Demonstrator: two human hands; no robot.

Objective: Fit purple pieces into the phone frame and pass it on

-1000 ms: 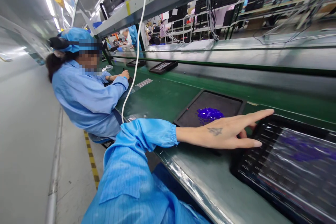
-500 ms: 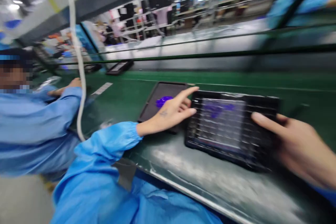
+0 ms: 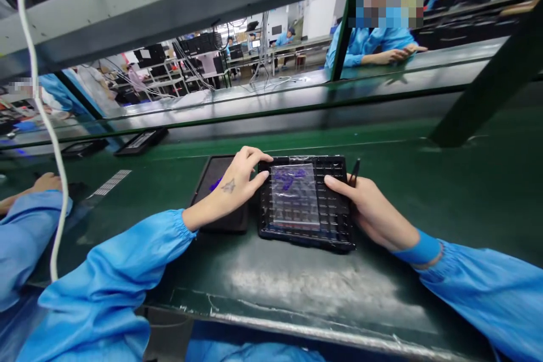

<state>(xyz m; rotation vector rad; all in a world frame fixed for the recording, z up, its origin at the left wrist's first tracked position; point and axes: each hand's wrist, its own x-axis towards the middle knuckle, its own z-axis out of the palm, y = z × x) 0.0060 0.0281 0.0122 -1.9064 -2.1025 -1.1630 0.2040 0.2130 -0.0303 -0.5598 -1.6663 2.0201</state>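
Note:
A black compartment tray sits in front of me over the green bench, its right side in my right hand. The thumb of that hand presses on top, and the fingers go out of sight beneath. Beside that hand a thin black pointed tool sticks up; its lower part is hidden. My left hand grips the tray's upper left edge between thumb and fingers. On the tray lies a clear plastic bag with small purple pieces inside. A second dark tray is partly behind my left hand, with something purple in it.
A perforated strip lies on the bench to the left, near a neighbour's hand. A white cable hangs down there. Dark trays stand farther back. A green post rises at right. Another person's hands show across the bench.
My view has swung right, so things appear farther left. The tray is nearer the second tray, and my left index finger, earlier stretched out, is now bent at the tray's edge.

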